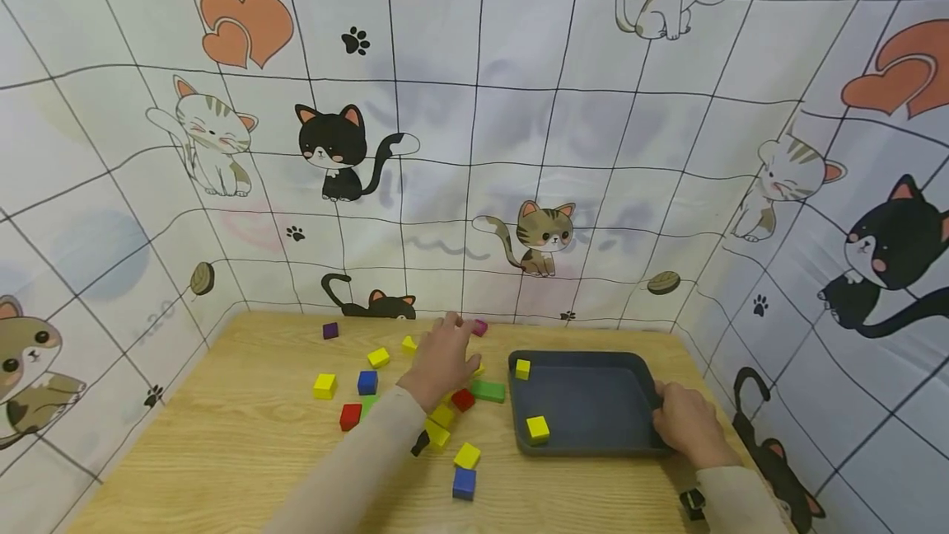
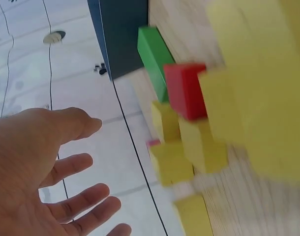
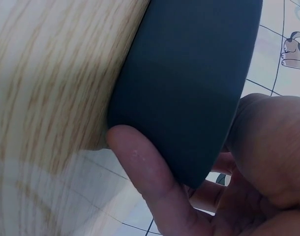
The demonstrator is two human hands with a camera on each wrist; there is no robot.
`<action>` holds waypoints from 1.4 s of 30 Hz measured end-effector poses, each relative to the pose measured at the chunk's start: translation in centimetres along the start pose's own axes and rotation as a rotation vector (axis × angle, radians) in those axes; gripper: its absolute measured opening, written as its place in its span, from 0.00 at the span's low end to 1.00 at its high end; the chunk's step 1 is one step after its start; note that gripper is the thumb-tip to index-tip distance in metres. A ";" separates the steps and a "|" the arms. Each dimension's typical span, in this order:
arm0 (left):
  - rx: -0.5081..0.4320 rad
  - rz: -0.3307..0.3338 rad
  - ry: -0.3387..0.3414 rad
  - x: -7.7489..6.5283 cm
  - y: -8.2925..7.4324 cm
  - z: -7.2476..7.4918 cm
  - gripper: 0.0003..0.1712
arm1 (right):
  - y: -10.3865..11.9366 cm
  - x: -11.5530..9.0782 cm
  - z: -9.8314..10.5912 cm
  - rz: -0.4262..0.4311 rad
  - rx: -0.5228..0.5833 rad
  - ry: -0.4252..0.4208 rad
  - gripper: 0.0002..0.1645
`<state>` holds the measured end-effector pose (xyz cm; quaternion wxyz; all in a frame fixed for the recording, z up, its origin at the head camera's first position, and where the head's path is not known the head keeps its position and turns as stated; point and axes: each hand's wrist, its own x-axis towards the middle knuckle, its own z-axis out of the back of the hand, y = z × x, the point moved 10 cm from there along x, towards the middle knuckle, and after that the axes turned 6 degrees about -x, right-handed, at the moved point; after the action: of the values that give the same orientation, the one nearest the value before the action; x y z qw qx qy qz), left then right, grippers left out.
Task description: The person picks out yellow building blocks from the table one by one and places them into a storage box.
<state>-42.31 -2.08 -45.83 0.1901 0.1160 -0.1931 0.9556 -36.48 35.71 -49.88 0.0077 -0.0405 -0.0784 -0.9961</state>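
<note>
Head camera high, facing forward, down over surface [image 1: 200, 435] to cat-print backdrop [image 1: 437, 130]. Left-wrist camera tilted, close on blocks [image 2: 201, 145]; right-wrist one very near tray [image 3: 184, 73]. Head view shares long green block [image 1: 488, 391] with left, tray with right.

A small table nook, this, boxed in by pale sheeting [image 1: 437, 130] at the back and down both sides! Look at that tile-like grid, its lines wavering as on loose cloth, and there they are: orange hearts [image 1: 268, 23], cartoon cats [image 1: 334, 142], paw prints [image 1: 356, 43], a proper nursery look. Below, a wood-grain table [image 1: 222, 419] runs up to the sheeting, coloured blocks [image 1: 324, 386] and a dark tray [image 1: 586, 406] on top. Home, school or studio? Can't tell from here!
</note>
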 end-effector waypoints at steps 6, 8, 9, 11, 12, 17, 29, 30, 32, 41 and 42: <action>0.021 0.072 -0.011 -0.6 3.1 0.6 0.36 | -0.1 0.1 0.0 0.006 -0.009 -0.002 0.29; 0.036 0.091 -0.019 -0.9 4.0 0.7 0.37 | -0.1 0.0 -0.1 0.010 -0.009 -0.001 0.30; 0.038 0.100 -0.023 -1.0 4.5 0.8 0.37 | -0.1 0.0 -0.1 0.010 -0.009 -0.002 0.30; 0.042 0.121 -0.027 -1.2 5.3 0.8 0.36 | -0.1 -0.1 -0.1 0.009 -0.010 0.000 0.30; 0.041 0.128 -0.030 -1.3 5.7 0.8 0.36 | -0.1 -0.1 -0.1 0.010 -0.010 0.000 0.30; 0.025 0.173 -0.034 -1.7 7.3 0.5 0.35 | -0.1 -0.1 0.1 0.013 -0.013 0.004 0.30; -0.037 0.244 0.010 -1.9 8.5 0.1 0.37 | -0.5 0.0 -0.2 0.002 0.003 0.006 0.30; -0.038 0.255 0.020 -1.9 8.6 0.0 0.38 | -0.5 0.0 -0.2 0.004 0.002 0.003 0.30; -0.039 0.280 0.042 -1.8 8.8 -0.3 0.40 | -0.4 0.1 -0.2 0.012 -0.005 -0.004 0.30; -0.020 0.341 0.074 -1.6 9.4 -1.1 0.41 | 0.2 0.1 0.1 0.028 -0.008 -0.019 0.30; -0.017 0.337 0.071 -1.6 9.4 -1.2 0.40 | 0.2 0.1 0.1 0.027 -0.007 -0.016 0.30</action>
<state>-44.89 -10.13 -50.44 0.0351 0.0466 -0.2111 0.9757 -36.54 35.54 -49.79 0.0201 -0.0497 -0.0743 -0.9958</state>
